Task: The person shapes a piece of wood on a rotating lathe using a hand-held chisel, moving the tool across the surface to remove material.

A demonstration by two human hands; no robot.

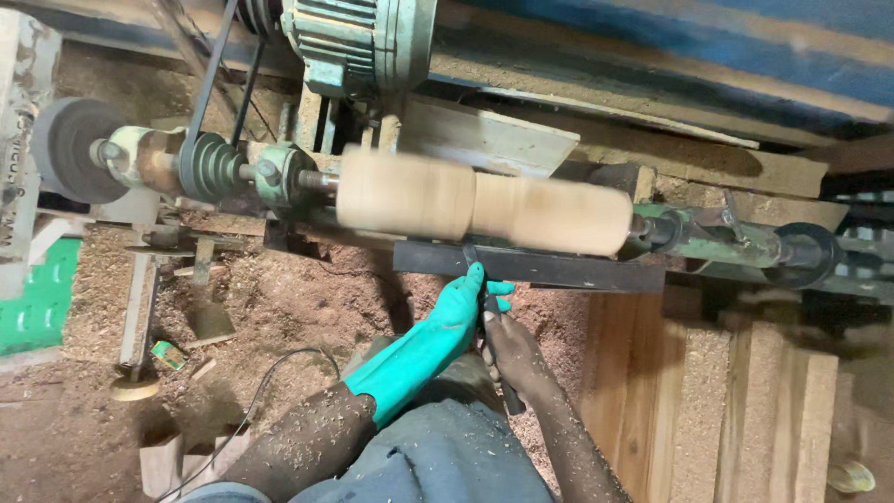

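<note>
A pale wooden cylinder [484, 202] is mounted in a lathe and looks blurred as if spinning; a shallow groove rings its middle. Below it runs a dark metal tool rest [559, 267]. My left hand [463, 300], in a teal rubber glove, presses a dark chisel [491, 317] onto the rest, its tip under the groove. My bare right hand [510, 354], dusted with sawdust, grips the chisel's handle lower down, just behind the left hand.
The green motor [358, 37] sits above with a black belt [212, 79] down to the green pulley [212, 168]. The tailstock [736, 244] is at right. Sawdust covers the floor; wooden planks [745, 410] stand at lower right. A black cable [270, 377] trails lower left.
</note>
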